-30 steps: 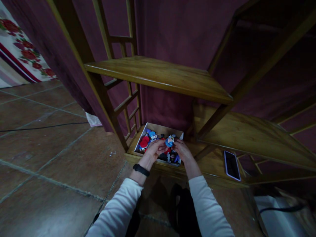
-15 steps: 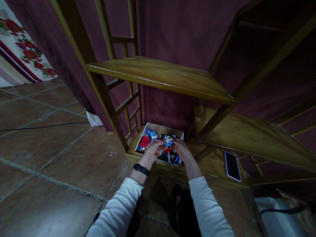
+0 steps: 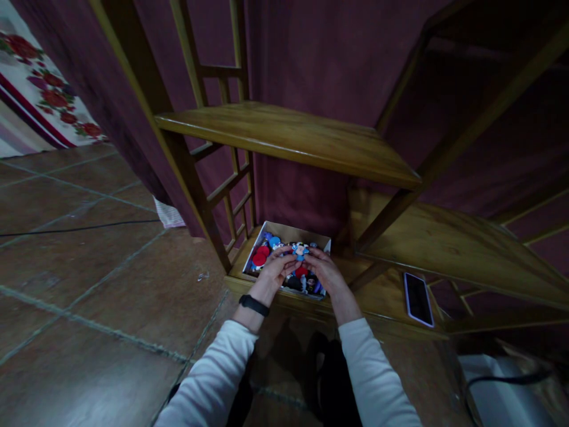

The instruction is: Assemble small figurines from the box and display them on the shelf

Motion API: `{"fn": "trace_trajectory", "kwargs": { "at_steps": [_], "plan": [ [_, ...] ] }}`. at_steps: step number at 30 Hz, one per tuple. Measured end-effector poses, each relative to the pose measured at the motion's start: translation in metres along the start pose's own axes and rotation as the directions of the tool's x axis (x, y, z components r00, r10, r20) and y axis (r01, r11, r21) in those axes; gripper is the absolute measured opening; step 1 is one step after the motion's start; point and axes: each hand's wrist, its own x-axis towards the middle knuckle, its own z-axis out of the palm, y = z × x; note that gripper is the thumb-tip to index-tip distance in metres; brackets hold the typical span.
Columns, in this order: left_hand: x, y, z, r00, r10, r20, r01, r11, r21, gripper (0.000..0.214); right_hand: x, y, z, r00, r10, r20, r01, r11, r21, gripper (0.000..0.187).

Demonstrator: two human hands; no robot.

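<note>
A white cardboard box (image 3: pixel 288 230) full of small colourful toy figures stands on the lowest wooden shelf (image 3: pixel 382 299). Both hands reach into it. My left hand (image 3: pixel 275 268), with a black wristband, and my right hand (image 3: pixel 323 270) pinch a small blue and white toy figure (image 3: pixel 300 251) between their fingertips, just above the other toys. Red round pieces (image 3: pixel 259 256) lie at the box's left side.
A phone (image 3: pixel 416 298) lies face up on the lowest shelf, right of the box. Two higher wooden shelves (image 3: pixel 284 133) jut out above. Tiled floor (image 3: pixel 89 284) spreads to the left, with a black cable (image 3: pixel 80 227) across it. A dark red curtain hangs behind.
Both hands have shifted slightly left and further into the box, carrying the blue toy figure with them. The view has barely moved.
</note>
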Motion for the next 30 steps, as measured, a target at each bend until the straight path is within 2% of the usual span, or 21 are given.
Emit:
{"fn": "trace_trajectory", "kwargs": {
  "at_steps": [4, 7, 23, 30],
  "plan": [
    [0.0000, 0.0007, -0.0009, 0.999, -0.008, 0.035, 0.007, 1.000, 0.005, 0.017, 0.0011, 0.0011, -0.0014, 1.000, 0.010, -0.019, -0.010, 1.000, 0.005, 0.031],
    [-0.0010, 0.0009, -0.0005, 1.000, -0.001, 0.014, 0.001, 1.000, 0.011, 0.012, 0.0010, 0.0010, -0.0012, 1.000, 0.009, -0.016, -0.009, 1.000, 0.002, 0.029],
    [-0.0006, -0.0006, -0.0004, 0.997, -0.001, -0.077, 0.001, 1.000, 0.002, 0.015, -0.0014, 0.0034, 0.0031, 0.997, 0.000, -0.078, 0.003, 0.999, 0.043, 0.025],
    [-0.0039, 0.0012, 0.0036, 0.997, 0.017, -0.073, -0.016, 1.000, 0.004, 0.015, -0.0004, 0.0058, 0.0079, 0.992, -0.030, -0.119, 0.038, 0.997, 0.061, 0.030]
  ]
}}
